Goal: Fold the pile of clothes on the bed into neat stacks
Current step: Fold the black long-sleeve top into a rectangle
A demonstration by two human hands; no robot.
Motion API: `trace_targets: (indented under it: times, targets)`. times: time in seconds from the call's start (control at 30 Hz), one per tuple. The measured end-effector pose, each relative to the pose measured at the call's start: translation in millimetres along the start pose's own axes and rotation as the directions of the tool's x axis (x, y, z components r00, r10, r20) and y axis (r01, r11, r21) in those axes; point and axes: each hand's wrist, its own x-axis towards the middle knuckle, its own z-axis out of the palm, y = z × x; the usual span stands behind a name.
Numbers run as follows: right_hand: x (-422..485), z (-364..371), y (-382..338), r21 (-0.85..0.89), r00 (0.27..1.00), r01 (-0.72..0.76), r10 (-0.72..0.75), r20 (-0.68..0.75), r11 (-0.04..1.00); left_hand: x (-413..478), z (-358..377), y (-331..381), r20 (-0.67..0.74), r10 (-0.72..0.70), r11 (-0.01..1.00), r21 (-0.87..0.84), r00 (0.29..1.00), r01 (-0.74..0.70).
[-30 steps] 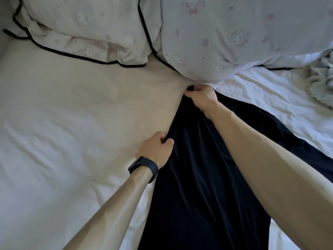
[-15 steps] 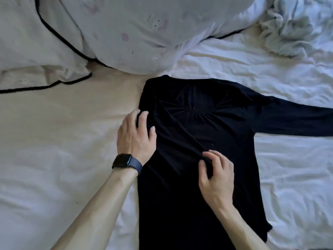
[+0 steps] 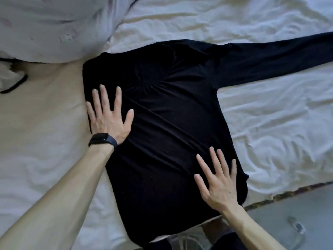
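Black, limp long-sleeved top (image 3: 171,132) lies spread on the bed (image 3: 270,123); left hand (image 3: 108,116) and right hand (image 3: 218,181) press it flat-fingered, gripping nothing; likely light, slithery; take the outstretched sleeve (image 3: 279,56).

The long-sleeved top (image 3: 171,123) is seen to be of thin black cloth, matt, drawn into fine diagonal creases and gathered in small pleats at the chest. The bed sheet (image 3: 270,114) is of white matt cloth, heavily wrinkled at the right and smoother at the left. The pillow (image 3: 54,29) at the far left is cased in pale, faintly printed matt cloth. The watch (image 3: 100,138) is shown with a smooth dark face and a matt dark strap. The floor (image 3: 288,213) at the near right appears grey and smooth.
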Motion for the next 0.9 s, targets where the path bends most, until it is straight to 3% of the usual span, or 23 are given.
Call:
trace_targets:
  times: [0.07, 0.13, 0.3, 0.4, 0.5, 0.57, 0.63, 0.77, 0.9]
  targets:
    - [-8.5, 2.5, 3.9, 0.004, 0.998, 0.036, -0.035, -0.043, 0.999, -38.6, -1.4, 34.6, 0.064, 0.122, 0.993, -0.003, 0.991, -0.122]
    - [-20.3, 10.5, 10.4, 0.006, 0.997, 0.075, -0.075, -0.023, 0.997, -74.3, 7.1, 66.9, 0.198, 0.15, 0.989, -0.011, 0.969, -0.151]
    - [-45.5, 29.0, 42.0, 0.002, 0.969, 0.221, -0.22, 0.115, 0.975, -86.7, 26.5, 77.0, 0.427, 0.005, 0.992, 0.115, 0.904, -0.059]
    - [-41.2, 18.9, 56.6, 0.129, 0.948, 0.278, -0.294, 0.123, 0.952, -80.5, 18.9, 87.2, 0.505, -0.107, 0.98, 0.201, 0.856, 0.004]
    - [-23.6, -7.5, 77.6, 0.334, 0.937, 0.329, -0.35, 0.001, 0.883, -77.9, 4.2, 133.0, 0.456, -0.262, 0.961, 0.203, 0.85, 0.188]
    - [1.5, -32.5, 106.9, 0.436, 0.925, 0.377, -0.356, -0.132, 0.817, -76.1, -4.2, 184.0, 0.28, -0.338, 0.941, 0.08, 0.899, 0.329]
    - [37.9, -61.3, 148.5, 0.443, 0.917, 0.395, -0.322, -0.234, 0.805, -73.3, -9.5, 244.1, 0.164, -0.359, 0.93, -0.018, 0.919, 0.366]
    - [129.6, -116.0, 252.5, 0.38, 0.934, 0.317, -0.217, -0.283, 0.869, -41.9, -0.9, 363.4, 0.205, -0.198, 0.97, -0.099, 0.959, 0.221]
    - [213.7, -160.3, 357.0, 0.307, 0.979, 0.07, -0.007, -0.203, 0.949, 15.6, 15.9, 466.0, 0.237, 0.049, 0.995, -0.101, 0.97, -0.025]
